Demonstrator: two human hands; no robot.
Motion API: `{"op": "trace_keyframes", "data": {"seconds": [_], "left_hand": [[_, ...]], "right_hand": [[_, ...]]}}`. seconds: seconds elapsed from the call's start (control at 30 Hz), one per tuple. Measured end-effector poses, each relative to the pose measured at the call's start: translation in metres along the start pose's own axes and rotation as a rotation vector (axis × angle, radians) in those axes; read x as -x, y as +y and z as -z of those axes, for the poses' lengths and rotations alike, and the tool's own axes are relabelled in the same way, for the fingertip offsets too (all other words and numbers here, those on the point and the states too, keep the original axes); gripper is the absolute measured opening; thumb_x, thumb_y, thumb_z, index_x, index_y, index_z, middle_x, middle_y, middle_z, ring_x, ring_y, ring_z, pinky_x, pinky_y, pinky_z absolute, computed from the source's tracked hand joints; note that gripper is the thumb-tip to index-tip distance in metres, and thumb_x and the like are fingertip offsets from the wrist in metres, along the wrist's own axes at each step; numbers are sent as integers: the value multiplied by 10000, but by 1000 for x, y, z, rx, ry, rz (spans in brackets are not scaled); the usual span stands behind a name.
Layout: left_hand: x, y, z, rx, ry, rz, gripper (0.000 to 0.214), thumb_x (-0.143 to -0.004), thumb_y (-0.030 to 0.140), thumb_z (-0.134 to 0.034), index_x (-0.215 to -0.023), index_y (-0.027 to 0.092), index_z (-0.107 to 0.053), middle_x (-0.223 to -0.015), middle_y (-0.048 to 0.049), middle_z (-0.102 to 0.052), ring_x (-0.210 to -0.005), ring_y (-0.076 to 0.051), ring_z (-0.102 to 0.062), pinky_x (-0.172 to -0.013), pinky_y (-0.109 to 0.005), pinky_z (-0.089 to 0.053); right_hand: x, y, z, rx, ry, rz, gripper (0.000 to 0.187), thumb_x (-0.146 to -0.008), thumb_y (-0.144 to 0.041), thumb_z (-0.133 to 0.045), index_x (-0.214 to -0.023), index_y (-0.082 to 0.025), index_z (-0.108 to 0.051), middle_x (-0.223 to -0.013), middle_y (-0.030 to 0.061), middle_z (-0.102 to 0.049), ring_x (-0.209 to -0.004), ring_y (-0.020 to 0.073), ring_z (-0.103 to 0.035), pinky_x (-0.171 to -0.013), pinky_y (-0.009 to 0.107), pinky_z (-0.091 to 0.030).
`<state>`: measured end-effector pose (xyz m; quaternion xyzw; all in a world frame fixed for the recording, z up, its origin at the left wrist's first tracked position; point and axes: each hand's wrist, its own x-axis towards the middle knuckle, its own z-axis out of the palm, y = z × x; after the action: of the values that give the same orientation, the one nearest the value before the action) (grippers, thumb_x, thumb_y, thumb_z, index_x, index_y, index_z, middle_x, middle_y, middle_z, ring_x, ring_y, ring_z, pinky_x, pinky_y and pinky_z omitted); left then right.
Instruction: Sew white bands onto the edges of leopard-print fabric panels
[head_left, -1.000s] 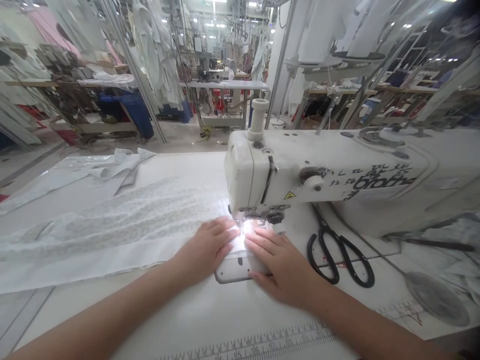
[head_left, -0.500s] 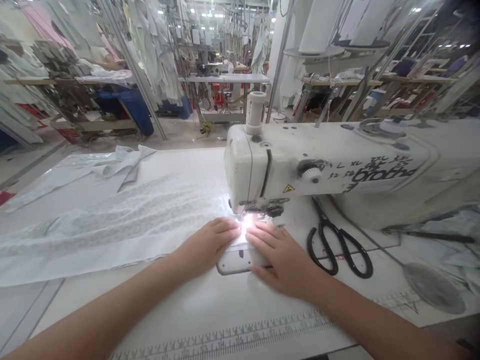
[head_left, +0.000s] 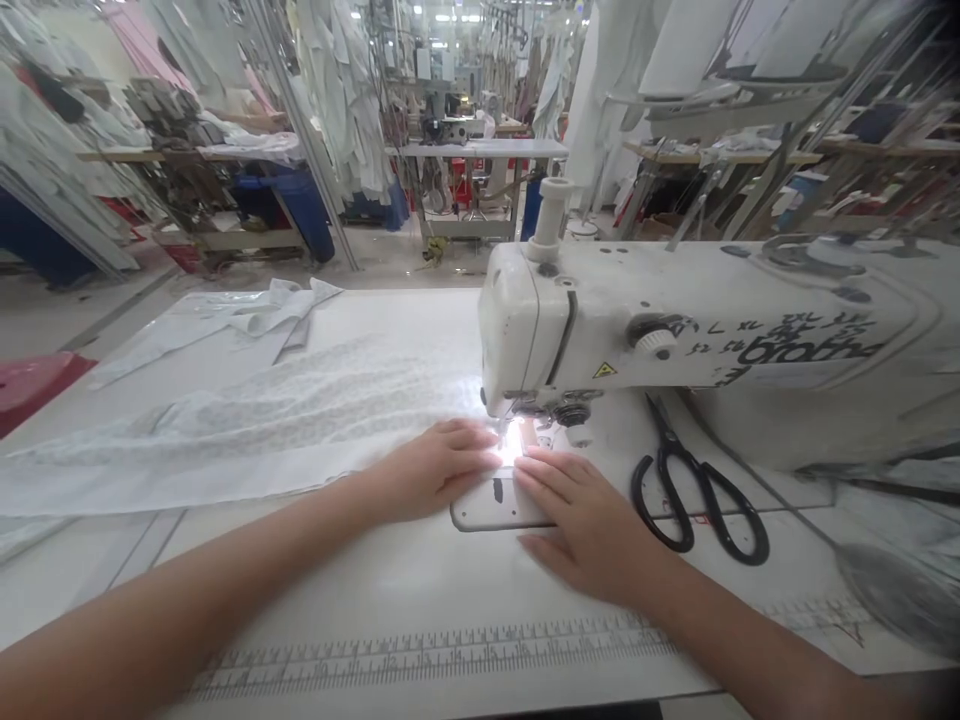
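Observation:
Pale patterned fabric (head_left: 300, 415) stretches from the left across the table to the needle area of a white sewing machine (head_left: 592, 320). My left hand (head_left: 439, 462) lies on the fabric's edge just left of the presser foot, fingers extended and flat. On the other side, my right hand (head_left: 585, 510) rests with its fingertips at the lit needle area, fingers stretched out and thumb apart over the metal bed plate (head_left: 495, 510). Bright lamp glare hides the stitching point and the fabric's edge there.
Black-handled scissors (head_left: 697, 490) lie right of my right hand. A printed ruler scale (head_left: 420, 655) runs along the table's front. More cloth pieces (head_left: 277, 310) lie at the back left, near a red object (head_left: 37, 385). Other workstations and hanging garments stand beyond.
The view has shifted left, so the machine and scissors appear farther right. Both hands stay flat at the needle area. More of the red object shows at the left.

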<state>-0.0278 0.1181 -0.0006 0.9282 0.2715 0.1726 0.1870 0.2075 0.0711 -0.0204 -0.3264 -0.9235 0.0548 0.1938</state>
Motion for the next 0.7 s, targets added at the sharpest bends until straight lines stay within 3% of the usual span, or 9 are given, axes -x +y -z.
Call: {"op": "trace_keyframes", "data": {"seconds": [0.13, 0.33, 0.43, 0.53, 0.6, 0.7], "left_hand": [[-6, -10, 3, -59, -10, 37, 272, -901, 245, -418, -1119, 240, -581, -1194, -52, -565, -1132, -212, -468, -984, -392, -375], [-12, -18, 7, -74, 0, 91, 300, -911, 230, -362, -1123, 240, -575, -1010, -65, -599, -1009, -207, -516, -898, -367, -419], [-11, -19, 7, -66, 1, 103, 301, -914, 234, -349, -1130, 232, -559, -1004, -63, -596, -1001, -205, -518, -879, -358, -427], [-14, -20, 5, -64, 23, 163, 290, -917, 212, -320, -1068, 202, -567, -965, -60, -604, -969, -198, -530, -855, -350, -441], [-21, -21, 4, -88, 21, 231, 289, -906, 189, -316, -912, 168, -604, -881, -78, -612, -932, -215, -545, -808, -353, -458], [-39, -27, 5, -114, -10, 290, 265, -850, 141, -387, -690, 156, -597, -732, -88, -606, -867, -246, -569, -710, -347, -478]], "right_hand": [[-2, 1, -2, 10, 3, -56, 467, -852, -333, -508, -1245, -83, -475, -1269, 154, -499, -1190, 306, -406, -988, 491, -381], [6, 7, 11, 27, 115, -156, 274, -880, -206, -428, -1133, -160, -524, -1109, 109, -590, -1062, 255, -516, -911, 437, -454], [32, 15, 28, 76, 196, -365, 239, -902, -282, -387, -1044, -180, -551, -1030, 115, -602, -939, 257, -575, -757, 393, -525], [65, 27, 43, 176, 178, -660, 286, -880, -386, -390, -996, -170, -537, -979, 134, -584, -772, 256, -600, -596, 365, -526], [83, 34, 47, 255, 109, -782, 356, -836, -444, -428, -1003, -143, -519, -932, 148, -574, -748, 278, -595, -605, 394, -517], [95, 44, 46, 259, 1, -856, 402, -782, -447, -464, -1010, -119, -511, -899, 151, -575, -824, 313, -591, -674, 429, -512]]}}
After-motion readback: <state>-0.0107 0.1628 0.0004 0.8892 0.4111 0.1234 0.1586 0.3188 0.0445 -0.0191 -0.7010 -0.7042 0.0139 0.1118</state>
